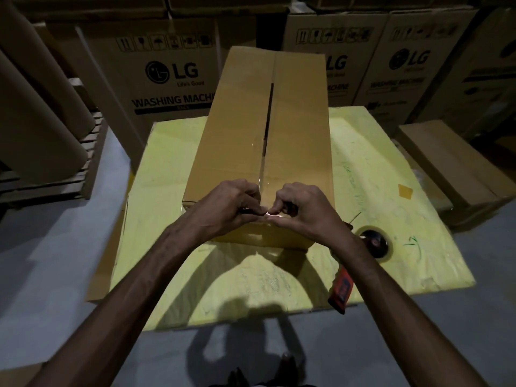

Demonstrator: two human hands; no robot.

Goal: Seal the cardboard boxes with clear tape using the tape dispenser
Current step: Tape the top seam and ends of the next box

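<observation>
Head view: left hand (231, 208) and right hand (303, 210) meet at the near top edge of the cardboard box (251, 129). Fingers are curled, each thumb and forefinger pinching the glinting clear tape (275, 217) over the centre seam. Beyond the fingertips the seam gapes dark. Tape dispenser (372, 243) lies on the yellow sheet (377, 169) just right of the right wrist, partly under the forearm, unheld.

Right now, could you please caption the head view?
Left hand and right hand pinch clear tape at the near box edge, dispenser alongside.
</observation>
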